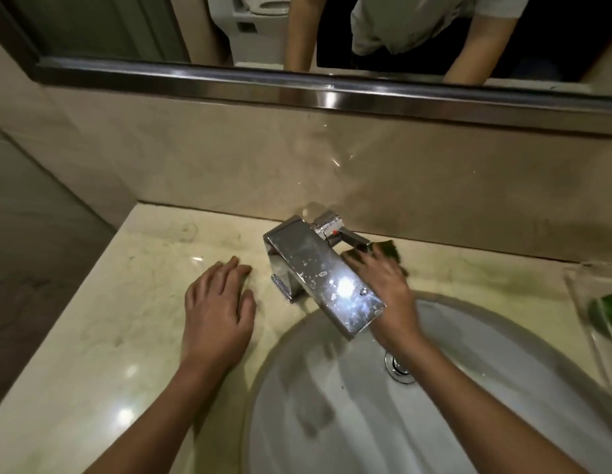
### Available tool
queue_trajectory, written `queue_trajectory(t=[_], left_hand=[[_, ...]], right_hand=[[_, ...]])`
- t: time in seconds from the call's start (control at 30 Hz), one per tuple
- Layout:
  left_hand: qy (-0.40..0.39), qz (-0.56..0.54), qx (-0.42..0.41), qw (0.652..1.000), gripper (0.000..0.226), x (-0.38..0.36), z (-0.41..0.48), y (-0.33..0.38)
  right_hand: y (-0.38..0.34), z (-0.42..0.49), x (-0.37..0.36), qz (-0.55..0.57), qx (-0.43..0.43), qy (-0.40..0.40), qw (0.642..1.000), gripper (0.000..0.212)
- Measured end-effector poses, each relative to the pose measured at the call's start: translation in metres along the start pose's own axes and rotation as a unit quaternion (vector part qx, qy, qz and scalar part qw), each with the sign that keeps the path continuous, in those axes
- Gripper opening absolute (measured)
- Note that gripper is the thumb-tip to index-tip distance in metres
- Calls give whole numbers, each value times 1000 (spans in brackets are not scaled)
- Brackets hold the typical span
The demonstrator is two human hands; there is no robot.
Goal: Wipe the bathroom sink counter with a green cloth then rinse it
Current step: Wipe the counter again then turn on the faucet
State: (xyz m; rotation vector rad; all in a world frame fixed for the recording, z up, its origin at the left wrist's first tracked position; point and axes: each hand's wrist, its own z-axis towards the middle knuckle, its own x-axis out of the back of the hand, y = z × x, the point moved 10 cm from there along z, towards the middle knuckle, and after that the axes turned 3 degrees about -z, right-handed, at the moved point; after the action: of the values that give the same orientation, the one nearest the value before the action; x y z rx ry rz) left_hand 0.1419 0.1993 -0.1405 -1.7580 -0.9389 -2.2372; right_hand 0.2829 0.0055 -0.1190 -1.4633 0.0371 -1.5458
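Behind the faucet (325,278), toward its right, the green cloth (391,250) lies on the counter (126,302) beneath the right hand (383,285), whose outstretched fingers press it down. The left hand (219,302) rests flat, well apart, fingers spread.

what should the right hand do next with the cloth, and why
Probably sweep the green cloth rightward along the back of the counter. The right hand presses it flat beside the faucet handle, and greenish smudges show between there and the clear tray. The left hand rests on the counter.
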Motion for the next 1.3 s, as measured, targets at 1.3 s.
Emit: queue_trajectory(t=[1.3], left_hand=[[18,11,-58,998,46,57,-4,-61]], right_hand=[[-45,-113,29,111,-65,132,983,51]])
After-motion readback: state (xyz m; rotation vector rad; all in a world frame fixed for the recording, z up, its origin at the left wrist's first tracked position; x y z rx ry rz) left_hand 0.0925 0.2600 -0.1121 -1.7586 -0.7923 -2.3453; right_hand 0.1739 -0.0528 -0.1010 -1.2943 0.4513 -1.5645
